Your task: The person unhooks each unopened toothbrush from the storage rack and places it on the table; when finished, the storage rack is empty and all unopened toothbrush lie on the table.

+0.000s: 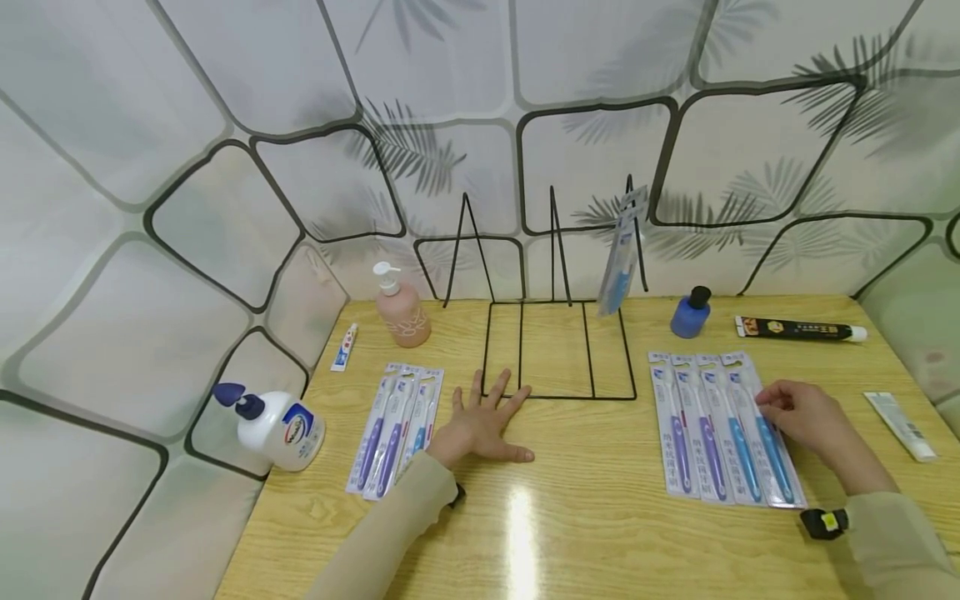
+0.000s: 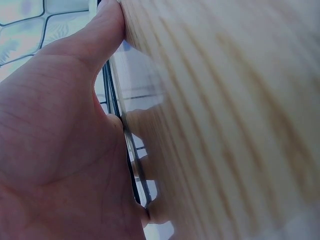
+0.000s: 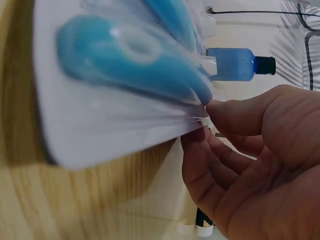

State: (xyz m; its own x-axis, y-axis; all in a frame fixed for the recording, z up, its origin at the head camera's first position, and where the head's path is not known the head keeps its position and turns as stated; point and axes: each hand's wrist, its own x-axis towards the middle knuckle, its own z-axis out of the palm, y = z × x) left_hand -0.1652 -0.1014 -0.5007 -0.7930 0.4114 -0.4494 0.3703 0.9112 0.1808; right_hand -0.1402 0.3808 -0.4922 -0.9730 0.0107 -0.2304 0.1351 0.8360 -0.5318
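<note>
A: Which way is the rightmost toothbrush pack [image 1: 761, 427] lying from the fingers?

B: It is lying flat on the table [image 1: 600, 508], just to the left of the right hand [image 1: 806, 417]; the thumb and a fingertip are closing together on its right long edge, pinching the card's rim partway along; whether that edge is lifting clear of the wood, I cannot tell.

A: And its long axis?

B: That is running away from the person, with the brush head at the far end and the blue handle pointing back, slanting a little to the right; so the pinch is coming in from the side, across the length; the neighbouring pack [image 1: 732, 429] is lying close along its left side.

A: What is the left hand [image 1: 480, 429] doing?

B: It is resting palm down, well apart from the pack, with its fingers spreading and holding nothing; the fingertips are meeting the front wire of the rack [image 1: 559, 397], though how hard they are pressing I cannot tell.

A: So the right hand is being the nearer one?

B: Clearly; the rack is standing beyond the pack and to its left, with one pack [image 1: 621, 254] hanging at its right-hand prong.
</note>
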